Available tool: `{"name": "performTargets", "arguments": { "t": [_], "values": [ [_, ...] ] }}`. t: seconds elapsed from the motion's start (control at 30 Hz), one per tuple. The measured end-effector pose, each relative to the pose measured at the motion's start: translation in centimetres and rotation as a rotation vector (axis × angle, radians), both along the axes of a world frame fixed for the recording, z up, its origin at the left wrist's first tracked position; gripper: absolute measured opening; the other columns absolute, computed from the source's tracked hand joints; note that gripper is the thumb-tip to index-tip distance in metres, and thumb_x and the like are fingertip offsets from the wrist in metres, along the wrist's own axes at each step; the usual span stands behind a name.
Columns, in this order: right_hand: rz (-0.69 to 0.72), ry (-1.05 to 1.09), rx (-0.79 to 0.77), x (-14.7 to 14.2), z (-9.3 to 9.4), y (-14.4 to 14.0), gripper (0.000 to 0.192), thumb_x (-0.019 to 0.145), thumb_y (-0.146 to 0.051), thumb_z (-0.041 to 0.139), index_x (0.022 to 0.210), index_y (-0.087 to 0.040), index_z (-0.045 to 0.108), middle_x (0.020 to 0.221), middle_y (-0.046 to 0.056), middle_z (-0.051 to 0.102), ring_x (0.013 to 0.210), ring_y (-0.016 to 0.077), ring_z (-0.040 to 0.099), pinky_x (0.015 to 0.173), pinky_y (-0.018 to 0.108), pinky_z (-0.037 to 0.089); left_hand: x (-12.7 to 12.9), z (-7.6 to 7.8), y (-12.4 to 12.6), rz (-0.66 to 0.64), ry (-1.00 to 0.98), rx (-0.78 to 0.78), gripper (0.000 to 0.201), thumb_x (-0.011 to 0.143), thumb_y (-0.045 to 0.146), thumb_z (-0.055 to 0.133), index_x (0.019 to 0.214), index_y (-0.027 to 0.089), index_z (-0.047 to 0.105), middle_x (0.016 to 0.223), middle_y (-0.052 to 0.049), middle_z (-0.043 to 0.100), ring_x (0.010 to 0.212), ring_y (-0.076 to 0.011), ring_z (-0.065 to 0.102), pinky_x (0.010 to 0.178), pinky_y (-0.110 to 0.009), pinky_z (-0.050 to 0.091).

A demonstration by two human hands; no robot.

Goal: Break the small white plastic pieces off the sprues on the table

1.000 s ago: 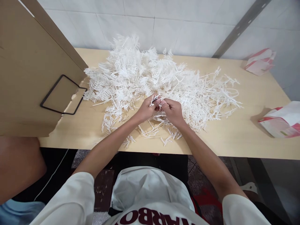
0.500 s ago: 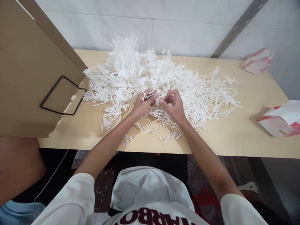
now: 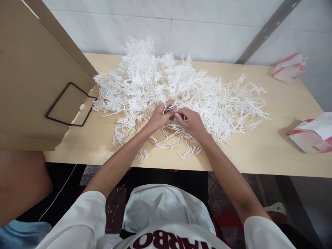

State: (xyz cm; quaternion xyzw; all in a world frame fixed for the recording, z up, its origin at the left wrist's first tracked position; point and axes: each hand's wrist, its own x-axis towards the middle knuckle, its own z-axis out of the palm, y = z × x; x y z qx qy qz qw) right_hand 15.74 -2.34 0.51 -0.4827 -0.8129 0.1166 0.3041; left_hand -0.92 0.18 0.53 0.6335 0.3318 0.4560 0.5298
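One white sprig sits in the left hand; right hand alongside.

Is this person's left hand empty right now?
No: the left hand holds a small white branching piece in its fingers, near the white pile on the table.

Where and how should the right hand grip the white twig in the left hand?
The white twig is probably best pinched at its exposed part, from above, by the right hand: it is thin and branched, and lies uncovered across the left hand.
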Motion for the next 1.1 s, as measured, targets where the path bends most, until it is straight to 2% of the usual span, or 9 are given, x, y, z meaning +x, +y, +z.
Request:
{"name": "performTargets", "arguments": {
  "t": [0.13,0.27,0.5,0.6,0.7,0.83,0.9,1.0,1.1],
  "values": [
    [0.06,-0.016,-0.043,0.2,-0.1,0.3,0.034,0.094,-0.049,0.041,0.088,-0.02,0.059,0.076,0.001,0.059,0.065,0.0126,0.048,0.061,0.026,0.033,0.0,-0.4,0.2,0.013,0.008,-0.054,0.032,0.076,0.041,0.071,0.071,0.017,0.05,0.062,0.004,0.05,0.056,-0.0072,0.048,0.055,-0.02,0.041],
    [0.081,-0.059,-0.03,0.2,0.0,0.3,0.037,0.097,-0.042,0.036,0.076,-0.021,0.058,0.068,0.0,0.056,0.061,0.0116,0.045,0.059,0.026,0.03,0.2,-0.6,0.1,-0.035,0.017,-0.06,0.031,0.081,0.041,0.065,0.072,0.018,0.047,0.063,0.004,0.049,0.055,-0.0083,0.049,0.056,-0.022,0.042],
    [-0.051,-0.012,0.147,-0.7,-0.5,-0.1,0.03,0.078,-0.024,0.049,0.053,-0.02,0.033,0.049,-0.005,0.037,0.048,0.0081,0.031,0.052,0.026,0.024,0.5,-0.8,-0.7,0.144,0.41,0.287,0.016,0.086,0.029,0.054,0.076,0.019,0.048,0.066,0.002,0.053,0.06,-0.0103,0.046,0.059,-0.023,0.034],
    [-0.058,0.012,0.18,-0.9,-0.5,-0.5,0.028,0.073,-0.02,0.049,0.051,-0.02,0.032,0.047,-0.005,0.038,0.047,0.0073,0.03,0.051,0.025,0.025,0.0,-1.1,-0.3,0.261,0.514,0.402,0.017,0.089,0.031,0.052,0.077,0.02,0.047,0.07,0.001,0.054,0.061,-0.0112,0.044,0.059,-0.025,0.031],
    [-0.08,0.015,0.2,-1.0,-0.3,-0.9,0.026,0.075,-0.021,0.049,0.051,-0.02,0.039,0.048,-0.004,0.044,0.047,0.0078,0.035,0.051,0.025,0.027,-0.7,-0.9,0.4,0.326,0.527,0.398,0.021,0.092,0.037,0.049,0.08,0.02,0.048,0.068,0.002,0.052,0.061,-0.0115,0.044,0.06,-0.025,0.031],
    [-0.131,0.035,0.134,-0.9,-0.4,-0.4,0.012,0.079,-0.021,0.05,0.075,-0.019,0.062,0.068,-0.001,0.063,0.057,0.0106,0.05,0.058,0.025,0.038,-1.0,-0.4,0.8,0.241,0.414,0.254,0.034,0.092,0.05,0.045,0.082,0.019,0.05,0.065,0.003,0.051,0.059,-0.0102,0.046,0.062,-0.024,0.036],
    [-0.148,0.067,0.103,-0.7,-0.7,0.0,0.019,0.079,-0.018,0.051,0.09,-0.02,0.066,0.083,0.002,0.068,0.067,0.0132,0.057,0.066,0.026,0.044,-0.8,-0.5,0.9,0.204,0.381,0.222,0.036,0.091,0.053,0.047,0.089,0.018,0.054,0.07,0.002,0.055,0.064,-0.0108,0.05,0.065,-0.024,0.039],
    [-0.109,0.122,0.15,-0.5,-1.1,0.5,0.028,0.081,-0.017,0.05,0.104,-0.022,0.065,0.103,0.007,0.067,0.095,0.0191,0.061,0.083,0.033,0.049,-0.6,-1.1,1.1,0.128,0.311,0.25,0.041,0.088,0.049,0.053,0.113,0.017,0.055,0.101,-0.006,0.064,0.086,-0.0145,0.059,0.081,-0.026,0.045],
    [-0.131,0.265,0.158,-0.4,-1.1,0.7,0.029,0.089,-0.027,0.05,0.117,-0.025,0.058,0.106,0.005,0.065,0.096,0.0182,0.06,0.088,0.036,0.05,-0.5,-2.0,1.3,-0.021,0.254,0.295,0.044,0.089,0.043,0.052,0.124,0.017,0.054,0.125,-0.011,0.06,0.107,-0.0189,0.059,0.096,-0.03,0.044]
  ]
}}
